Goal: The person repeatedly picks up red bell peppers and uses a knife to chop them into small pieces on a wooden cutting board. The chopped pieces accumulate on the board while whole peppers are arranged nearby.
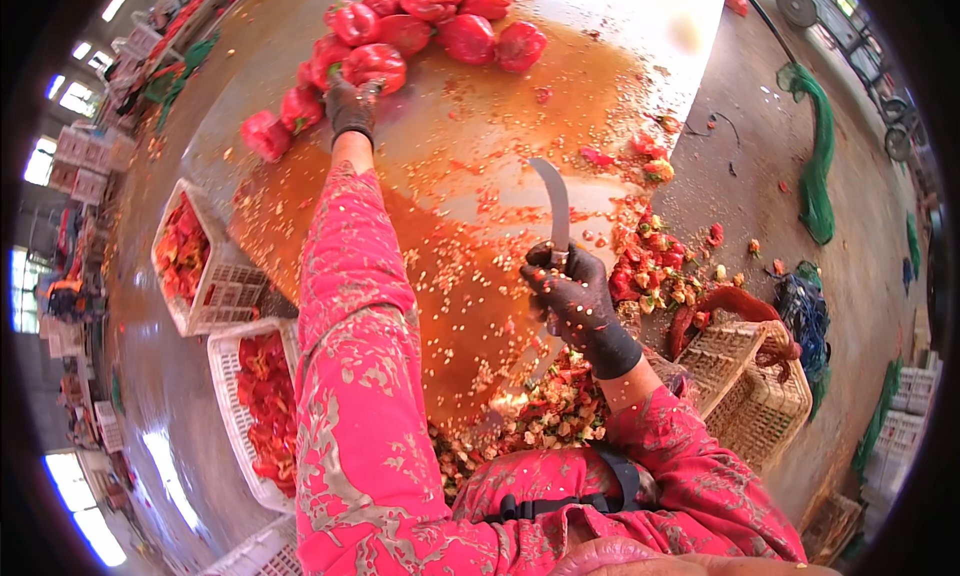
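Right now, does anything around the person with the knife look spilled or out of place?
Yes: pale seeds and a reddish-brown wet film are spread across the table around the knife, like a spill. A few scraps lie on the floor to the right, where a green net also sprawls loosely.

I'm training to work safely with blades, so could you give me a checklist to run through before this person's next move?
1. Knife secured: ok; the black-gloved right hand grips the handle of the curved metal knife.
2. Blade clear of the black-gloved left hand: ok; they are apart.
3. Left hand firmly holding a whole, glossy red bell pepper: cannot tell; its fingers are partly hidden.
4. Broad, flat, pale work surface clean: not ok; wet and strewn with seeds.
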Available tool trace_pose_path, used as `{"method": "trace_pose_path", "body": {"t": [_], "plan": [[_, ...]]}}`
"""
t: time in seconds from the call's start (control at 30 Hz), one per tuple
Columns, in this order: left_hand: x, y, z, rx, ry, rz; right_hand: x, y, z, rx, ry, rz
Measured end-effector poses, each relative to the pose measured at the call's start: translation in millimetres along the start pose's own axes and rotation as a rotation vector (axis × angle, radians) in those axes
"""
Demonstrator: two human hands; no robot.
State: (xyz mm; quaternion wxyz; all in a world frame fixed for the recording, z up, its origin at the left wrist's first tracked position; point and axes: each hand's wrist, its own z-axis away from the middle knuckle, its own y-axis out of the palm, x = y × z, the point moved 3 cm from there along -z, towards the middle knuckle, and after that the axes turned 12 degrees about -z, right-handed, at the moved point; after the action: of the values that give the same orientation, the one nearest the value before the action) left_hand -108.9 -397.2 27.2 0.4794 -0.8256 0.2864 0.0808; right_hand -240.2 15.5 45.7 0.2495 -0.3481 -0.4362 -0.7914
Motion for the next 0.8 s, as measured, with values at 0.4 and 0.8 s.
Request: {"method": "trace_pose_path", "body": {"t": [0.4, 0.8], "plan": [[25, 35, 19, 0.248, -0.595, 1.602, 5, 10, -6, -0.038, 0.077, -0.001], [-61, -176, 243, 0.603, -0.368, 1.252, -25, 3, 24, 0.309, -0.608, 0.543]]}}
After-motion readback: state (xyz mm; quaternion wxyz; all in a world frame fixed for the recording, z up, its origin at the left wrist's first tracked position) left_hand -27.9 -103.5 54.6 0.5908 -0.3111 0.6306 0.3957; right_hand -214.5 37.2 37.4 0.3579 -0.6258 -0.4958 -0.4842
